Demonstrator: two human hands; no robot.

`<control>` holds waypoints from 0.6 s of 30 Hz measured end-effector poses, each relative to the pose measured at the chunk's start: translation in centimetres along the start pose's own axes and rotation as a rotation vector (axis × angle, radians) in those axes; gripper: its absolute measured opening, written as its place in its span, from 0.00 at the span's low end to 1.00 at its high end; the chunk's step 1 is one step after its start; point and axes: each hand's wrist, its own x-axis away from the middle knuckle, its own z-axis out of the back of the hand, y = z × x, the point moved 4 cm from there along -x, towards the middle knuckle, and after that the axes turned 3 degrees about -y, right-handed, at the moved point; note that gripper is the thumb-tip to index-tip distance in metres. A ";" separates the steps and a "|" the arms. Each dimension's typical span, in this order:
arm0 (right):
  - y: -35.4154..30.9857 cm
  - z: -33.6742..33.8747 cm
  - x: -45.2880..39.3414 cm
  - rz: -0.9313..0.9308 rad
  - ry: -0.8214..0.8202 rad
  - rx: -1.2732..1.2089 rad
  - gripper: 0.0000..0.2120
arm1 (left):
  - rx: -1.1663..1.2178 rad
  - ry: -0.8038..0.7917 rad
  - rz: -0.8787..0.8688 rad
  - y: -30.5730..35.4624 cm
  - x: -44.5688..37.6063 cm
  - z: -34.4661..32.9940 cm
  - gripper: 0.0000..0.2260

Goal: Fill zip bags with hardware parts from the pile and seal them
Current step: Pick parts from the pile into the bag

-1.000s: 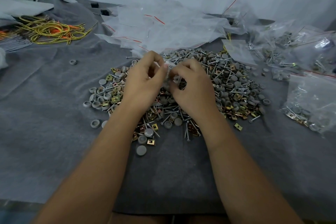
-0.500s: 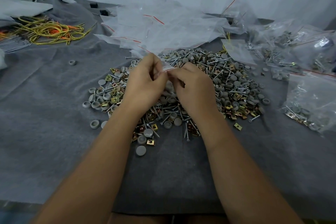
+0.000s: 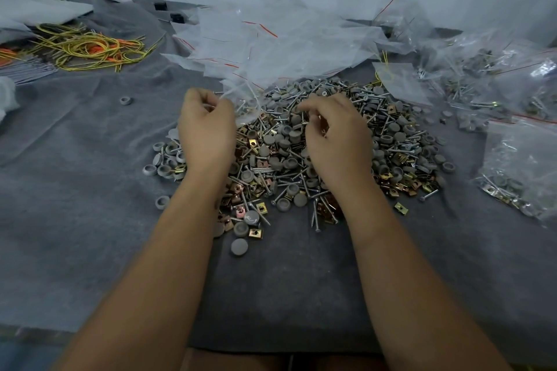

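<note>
The big gray surface holds everything. In its middle lies the pile of screws, gray caps and gold clips. Behind the pile sits a heap of empty zip bags. To the right are filled bags, and far to the left lie yellow wires.

The left hand is at the left edge of the pile. Its fingers are curled tight and pinch the top of a clear zip bag. The bag hangs just to the right of that hand, with its mouth up near the fingers and its body resting on the parts. A few screws seem to be inside it, but the plastic is hard to see through.

The right hand is over the middle of the pile, a little apart from the bag. Its fingers bend down into the parts, and they look like they are picking some up, but I cannot tell what they hold.

The bag lies to the left of the right hand, so that hand will likely have to carry parts leftward to the bag's mouth. The left hand is the nearer one and holds it ready.

A moment ago both hands were close together at the bag's top. Now they are apart: the left hand has gone left with the bag, and the right hand has dropped to the pile.
</note>
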 end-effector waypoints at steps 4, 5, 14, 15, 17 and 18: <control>0.3 -1.1 -0.1 0.008 -0.185 0.115 0.10 | -0.086 -0.081 -0.040 0.1 0.2 -0.6 0.07; 0.2 -1.5 -0.1 0.035 -0.237 0.172 0.10 | -0.103 -0.109 -0.061 0.2 0.3 -0.8 0.07; 0.2 -2.2 0.1 0.064 -0.303 0.269 0.09 | -0.331 -0.250 -0.212 0.3 1.1 -2.2 0.11; 0.1 -2.1 0.1 0.067 -0.287 0.264 0.09 | -0.346 -0.272 -0.218 0.3 1.2 -2.3 0.10; 0.0 -1.7 0.0 0.074 -0.244 0.238 0.09 | -0.361 -0.310 -0.226 0.2 1.3 -2.4 0.08; -0.1 -1.5 0.0 0.074 -0.219 0.210 0.08 | -0.366 -0.320 -0.230 0.2 1.4 -2.4 0.07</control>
